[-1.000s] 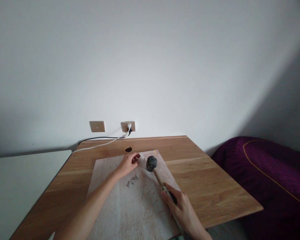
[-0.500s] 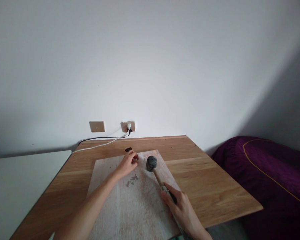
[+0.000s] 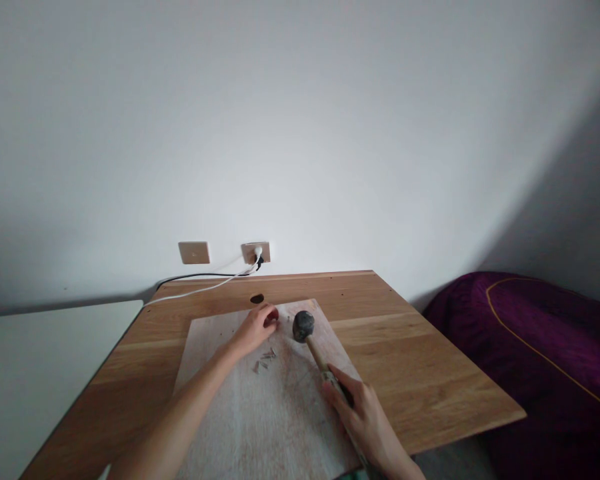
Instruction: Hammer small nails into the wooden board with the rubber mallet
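My right hand [image 3: 357, 410] is wrapped round the handle of a rubber mallet [image 3: 304, 327], whose black head is held over the right part of a whitish, worn wooden board [image 3: 260, 427]. Near the board's far edge, my left hand [image 3: 260, 325] has its thumb and fingertips pinched together; whatever is between them is too small to make out. Several loose nails [image 3: 265, 360] lie in a small group just below that hand. A small upright nail [image 3: 288, 319] stands between the left fingers and the mallet head, and a few dark specks dot the board left of the hand.
The board lies on a brown wooden table [image 3: 420, 373] with a dark oval hole [image 3: 257, 299] near its back. A white cable [image 3: 200, 293] and a black one run to a wall socket [image 3: 256, 253]. A white surface [image 3: 45, 373] adjoins at left; purple fabric [image 3: 540, 333] bulges at right.
My left hand has shifted very slightly down and tilted, uncovering more of the table's hole. The mallet and my right hand stay practically in place.
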The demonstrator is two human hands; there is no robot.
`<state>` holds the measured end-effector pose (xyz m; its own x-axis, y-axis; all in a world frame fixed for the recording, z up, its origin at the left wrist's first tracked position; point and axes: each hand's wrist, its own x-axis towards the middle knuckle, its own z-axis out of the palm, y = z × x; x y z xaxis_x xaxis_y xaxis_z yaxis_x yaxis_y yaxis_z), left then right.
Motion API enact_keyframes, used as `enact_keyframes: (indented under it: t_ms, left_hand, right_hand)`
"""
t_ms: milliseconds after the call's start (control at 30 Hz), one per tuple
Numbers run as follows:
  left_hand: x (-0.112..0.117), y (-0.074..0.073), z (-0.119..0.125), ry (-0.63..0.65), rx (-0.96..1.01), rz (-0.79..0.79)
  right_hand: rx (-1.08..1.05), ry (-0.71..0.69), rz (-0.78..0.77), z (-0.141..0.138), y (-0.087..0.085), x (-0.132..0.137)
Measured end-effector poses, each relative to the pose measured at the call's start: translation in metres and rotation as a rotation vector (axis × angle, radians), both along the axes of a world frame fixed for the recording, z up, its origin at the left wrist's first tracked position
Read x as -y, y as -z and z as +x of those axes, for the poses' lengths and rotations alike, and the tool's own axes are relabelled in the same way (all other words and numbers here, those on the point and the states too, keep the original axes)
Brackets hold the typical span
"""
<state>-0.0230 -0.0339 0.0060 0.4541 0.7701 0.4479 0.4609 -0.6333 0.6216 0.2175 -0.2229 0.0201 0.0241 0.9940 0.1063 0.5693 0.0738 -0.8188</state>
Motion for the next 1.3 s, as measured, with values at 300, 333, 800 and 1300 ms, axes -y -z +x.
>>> enact_keyframes:
  t_ms: [300,333,800,1300]
  left_hand:
    - [-0.0005,0.0002,0.0011,-0.012,0.016,-0.01]
    - [-0.0008,0.001,0.0011,-0.014,0.016,-0.009]
    - [0.0028,-0.0048,0.002,-0.057,-0.044,-0.029]
    - [0.0044,-0.0026,0.0014,-0.029,-0.029,-0.027]
  right_hand:
    - [0.001,-0.031,-0.029,0.0005,0.0003,0.0]
    - [0.001,-0.038,-0.025,0.0006,0.0001,0.0001]
    - [0.015,-0.026,-0.025,-0.0001,-0.0026,-0.0006]
    - [0.061,-0.051,-0.083,0.0082,-0.0023,-0.0083]
